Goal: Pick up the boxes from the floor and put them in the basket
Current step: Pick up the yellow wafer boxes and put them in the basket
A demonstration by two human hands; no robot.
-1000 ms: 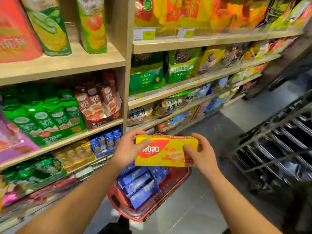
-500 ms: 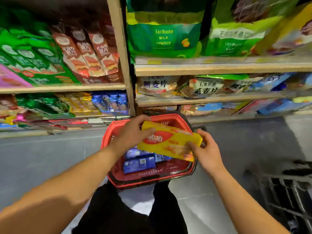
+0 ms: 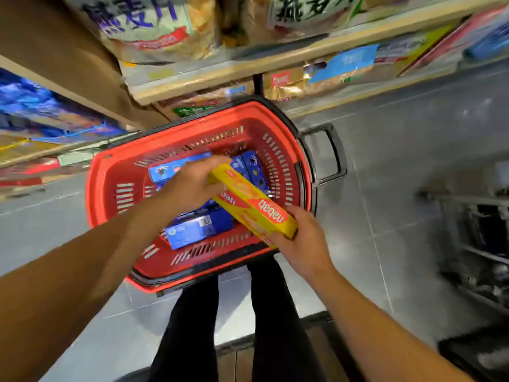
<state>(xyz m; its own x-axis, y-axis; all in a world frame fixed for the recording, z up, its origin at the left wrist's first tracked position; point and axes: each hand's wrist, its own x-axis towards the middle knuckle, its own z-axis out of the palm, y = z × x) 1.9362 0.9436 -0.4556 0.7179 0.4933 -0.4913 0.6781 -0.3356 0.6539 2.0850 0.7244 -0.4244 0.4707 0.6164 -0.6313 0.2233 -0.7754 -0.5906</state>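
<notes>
Left hand and right hand grip the yellow box ends, tilted over the basket rim.

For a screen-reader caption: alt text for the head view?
Both hands, left hand and right hand, hold a yellow wafer box over a red basket on the floor, blue boxes inside, beside stocked shelves.
</notes>
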